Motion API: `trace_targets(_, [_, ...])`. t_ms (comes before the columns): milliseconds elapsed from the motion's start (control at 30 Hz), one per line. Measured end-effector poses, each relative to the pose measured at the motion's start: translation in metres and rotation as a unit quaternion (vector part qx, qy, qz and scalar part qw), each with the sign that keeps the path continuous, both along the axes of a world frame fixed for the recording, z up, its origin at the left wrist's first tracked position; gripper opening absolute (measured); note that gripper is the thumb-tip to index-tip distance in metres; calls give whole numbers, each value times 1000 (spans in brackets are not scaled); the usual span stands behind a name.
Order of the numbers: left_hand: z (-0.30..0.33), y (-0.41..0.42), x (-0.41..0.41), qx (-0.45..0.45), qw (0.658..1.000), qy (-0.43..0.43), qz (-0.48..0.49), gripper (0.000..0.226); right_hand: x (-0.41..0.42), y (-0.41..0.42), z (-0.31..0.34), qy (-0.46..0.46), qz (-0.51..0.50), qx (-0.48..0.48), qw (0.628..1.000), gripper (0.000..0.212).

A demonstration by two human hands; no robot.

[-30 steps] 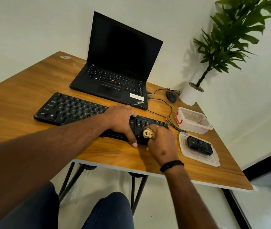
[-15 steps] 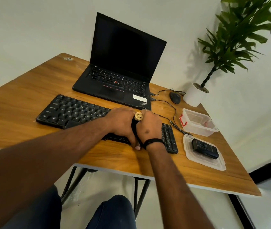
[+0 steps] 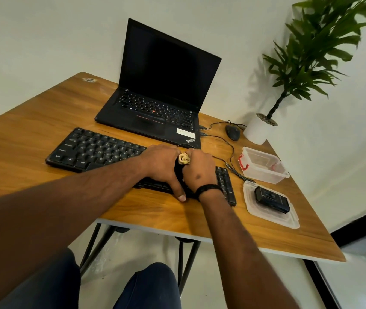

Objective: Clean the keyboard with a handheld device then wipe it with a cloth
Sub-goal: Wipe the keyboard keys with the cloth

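Note:
A black keyboard point(image 3: 93, 150) lies on the wooden table point(image 3: 32, 130) in front of the laptop. My left hand point(image 3: 162, 166) rests flat on its middle keys, with the thumb stretched down over the front edge. My right hand point(image 3: 200, 170) sits right beside it on the keyboard and grips a bunched cream cloth point(image 3: 184, 158), of which only a small wad shows between the two hands. A black handheld device point(image 3: 271, 199) lies on a clear plastic lid point(image 3: 273, 217) to the right, and neither hand touches it.
An open black laptop point(image 3: 162, 108) stands behind the keyboard. A mouse point(image 3: 233, 132), its cables, a clear plastic box point(image 3: 264, 166) and a potted plant point(image 3: 258, 130) fill the right back corner. The table's front edge runs just below my wrists.
My right hand has slid left along the keyboard with the cloth, from the right-hand keys until it sits against my left hand. The left hand has stayed put.

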State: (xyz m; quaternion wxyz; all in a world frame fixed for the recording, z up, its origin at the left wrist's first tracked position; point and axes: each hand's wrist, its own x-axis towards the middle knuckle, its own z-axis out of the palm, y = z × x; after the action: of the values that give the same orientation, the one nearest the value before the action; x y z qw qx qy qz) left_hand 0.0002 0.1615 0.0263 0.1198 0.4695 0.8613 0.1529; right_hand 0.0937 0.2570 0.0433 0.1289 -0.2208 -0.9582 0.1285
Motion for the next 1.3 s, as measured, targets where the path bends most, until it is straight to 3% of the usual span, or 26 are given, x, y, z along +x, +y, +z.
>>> trace_targets(133, [1,-1,-1,-7,1000,-3,-4,125,14,24,3,-56,34,44,997,18])
trace_targets(233, [0,-2,-1,-5,1000,-11,-5,131,29,55,4,-106,-2,131,986,22])
trace_targets(300, [-1,-2,1,-3,1000,-9,-6,133,32,68,3,-93,-41,141,985,23])
trace_targets(433, [1,-2,4,-4,1000,-7,-3,133,24,65,1,-23,-106,33,994,22])
trace_targets(700, [-1,-2,2,1,1000,-3,-3,133,75,38,2,-53,17,29,998,30])
trace_targets(867, [1,-2,5,-2,1000,-1,-4,132,69,69,15,14,-169,-10,985,25])
trace_targets(933, [1,-2,6,-5,1000,2,-5,132,62,58,7,32,-193,-29,980,25])
trace_targets(1167, [0,-1,5,-9,1000,14,1,131,92,5,-7,-24,-28,25,999,33])
trace_targets(1300, [0,-2,5,-5,1000,7,1,131,110,30,13,9,-104,-9,995,31])
